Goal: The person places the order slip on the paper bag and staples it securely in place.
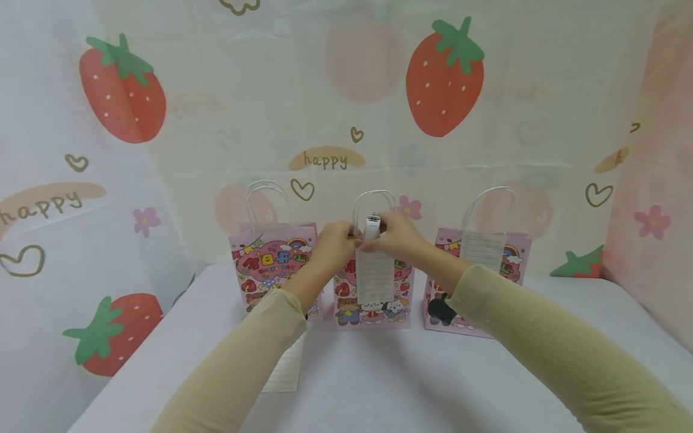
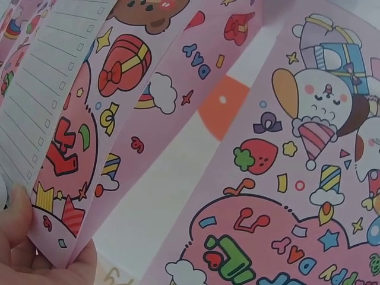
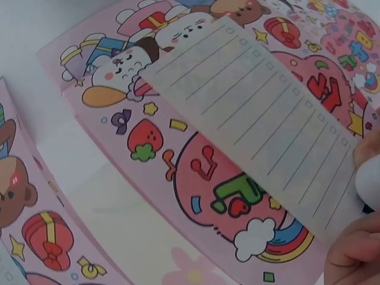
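Observation:
At the top edge of the middle pink gift bag (image 1: 372, 313), both hands meet. A lined paper slip (image 1: 375, 279) hangs down the front of this bag. With thumb in front and fingers behind, my left hand (image 1: 337, 240) pinches the bag's top edge beside the slip, as the left wrist view shows. My right hand (image 1: 397, 236) grips a small white stapler (image 1: 372, 226) upright at the top of the slip. In the right wrist view, the stapler (image 3: 370, 183) shows only partly, at the slip's upper end.
A similar gift bag (image 1: 271, 258) stands on the left. Another bag (image 1: 514, 258) stands on the right, with a lined slip (image 1: 482, 249) at its top front. One loose slip (image 1: 284, 373) lies on the white table (image 1: 390, 385) near the left forearm. Strawberry-printed cloth hangs behind.

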A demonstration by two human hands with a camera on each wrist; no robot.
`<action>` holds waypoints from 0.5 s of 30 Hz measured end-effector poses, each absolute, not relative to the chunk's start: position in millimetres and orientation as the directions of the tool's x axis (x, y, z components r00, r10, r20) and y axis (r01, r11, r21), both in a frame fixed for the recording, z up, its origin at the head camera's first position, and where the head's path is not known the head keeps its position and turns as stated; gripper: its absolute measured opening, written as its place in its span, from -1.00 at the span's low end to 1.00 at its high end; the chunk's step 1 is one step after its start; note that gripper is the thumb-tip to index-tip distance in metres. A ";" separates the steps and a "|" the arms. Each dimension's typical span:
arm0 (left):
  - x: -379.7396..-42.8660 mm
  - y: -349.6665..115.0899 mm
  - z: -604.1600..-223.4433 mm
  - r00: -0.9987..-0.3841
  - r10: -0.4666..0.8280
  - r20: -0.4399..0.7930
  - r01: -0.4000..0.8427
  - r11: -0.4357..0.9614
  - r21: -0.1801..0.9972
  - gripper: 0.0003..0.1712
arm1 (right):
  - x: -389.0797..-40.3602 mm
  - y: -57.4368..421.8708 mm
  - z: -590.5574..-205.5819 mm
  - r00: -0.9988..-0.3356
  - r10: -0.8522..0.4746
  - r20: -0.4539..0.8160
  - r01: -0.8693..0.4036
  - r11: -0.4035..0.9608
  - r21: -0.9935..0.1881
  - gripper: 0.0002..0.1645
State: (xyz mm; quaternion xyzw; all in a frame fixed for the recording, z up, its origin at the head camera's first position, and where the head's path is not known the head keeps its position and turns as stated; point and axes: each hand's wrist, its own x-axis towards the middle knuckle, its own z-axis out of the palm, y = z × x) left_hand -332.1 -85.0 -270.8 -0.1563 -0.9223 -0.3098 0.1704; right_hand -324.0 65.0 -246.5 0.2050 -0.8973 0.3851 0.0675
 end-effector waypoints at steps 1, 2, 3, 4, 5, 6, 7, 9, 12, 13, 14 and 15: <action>-332.3 -85.3 -271.4 -0.893 0.184 0.411 0.396 0.753 0.525 -0.86 | -323.9 65.3 -245.9 -0.906 -0.320 0.278 -0.423 0.627 -0.654 -0.58; -332.7 -85.8 -272.1 -0.891 0.186 0.414 0.402 0.749 0.527 -0.86 | -324.1 65.5 -245.6 -0.904 -0.324 0.278 -0.426 0.635 -0.645 -0.57; -332.8 -86.1 -272.5 -0.889 0.189 0.418 0.407 0.745 0.529 -0.86 | -324.1 65.7 -245.3 -0.902 -0.329 0.279 -0.430 0.640 -0.637 -0.57; -332.9 -86.8 -273.1 -0.886 0.193 0.423 0.415 0.738 0.532 -0.87 | -323.7 65.8 -245.0 -0.901 -0.334 0.278 -0.434 0.645 -0.629 -0.56; -332.9 -87.5 -273.5 -0.884 0.196 0.424 0.420 0.732 0.537 -0.87 | -323.3 66.0 -245.2 -0.897 -0.341 0.282 -0.441 0.645 -0.624 -0.57; -332.8 -88.1 -273.8 -0.883 0.200 0.426 0.425 0.726 0.541 -0.87 | -322.9 66.3 -245.8 -0.893 -0.346 0.289 -0.450 0.643 -0.620 -0.57; -332.8 -88.6 -274.0 -0.879 0.204 0.430 0.432 0.721 0.541 -0.87 | -322.6 66.5 -246.8 -0.888 -0.347 0.302 -0.460 0.638 -0.618 -0.58; -333.4 -88.8 -274.2 -0.872 0.223 0.436 0.450 0.715 0.535 -0.86 | -322.5 67.6 -249.9 -0.881 -0.339 0.330 -0.473 0.630 -0.615 -0.59; -334.3 -88.9 -273.6 -0.870 0.245 0.428 0.460 0.717 0.523 -0.85 | -323.8 68.5 -254.1 -0.872 -0.315 0.375 -0.489 0.616 -0.618 -0.60; -334.8 -89.0 -273.5 -0.870 0.253 0.424 0.461 0.721 0.517 -0.85 | -324.1 68.5 -255.0 -0.869 -0.311 0.383 -0.492 0.610 -0.621 -0.61; -334.9 -89.3 -273.2 -0.871 0.260 0.417 0.462 0.725 0.512 -0.85 | -324.3 68.7 -255.3 -0.868 -0.313 0.385 -0.494 0.611 -0.618 -0.61; -335.2 -89.7 -273.1 -0.872 0.264 0.412 0.460 0.728 0.508 -0.85 | -323.8 68.7 -254.9 -0.866 -0.321 0.385 -0.500 0.609 -0.617 -0.62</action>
